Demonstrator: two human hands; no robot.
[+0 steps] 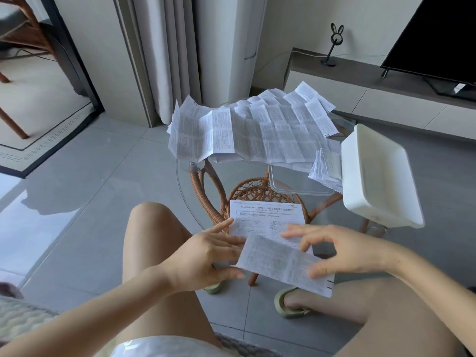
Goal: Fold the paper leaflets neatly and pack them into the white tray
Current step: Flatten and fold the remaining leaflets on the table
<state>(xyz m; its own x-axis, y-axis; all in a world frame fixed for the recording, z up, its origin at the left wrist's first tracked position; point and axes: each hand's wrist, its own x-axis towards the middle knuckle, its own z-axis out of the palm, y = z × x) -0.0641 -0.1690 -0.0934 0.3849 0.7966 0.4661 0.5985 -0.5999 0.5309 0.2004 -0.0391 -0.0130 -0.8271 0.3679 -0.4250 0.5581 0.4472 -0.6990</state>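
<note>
**Operator:** State of the left hand?

**Technician:** Fingers near straight, laid against the left edge of the leaflet. No firm pinch is visible.

**Operator:** Leaflet position?

**Technician:** Between the two hands, over the near side of the glass table. Its lower flap is turned up over the printed face. The pile of unfolded leaflets lies well beyond both hands.

**Operator:** Right hand?

**Technician:** Thumb and curled fingers pinch the right end of the flap.

**Operator:** Recommended procedure for this fold?

**Technician:** Judgement only. Square the flap's side edges with the sheet's side edges before creasing. Keep the right-hand pinch as the anchor. Then press along the fold with the left fingers, working toward the right hand.

**Operator:** Destination?

**Technician:** The white tray sits beyond the right hand and to its right, tilted at the table's edge, with nothing visible inside.
</note>
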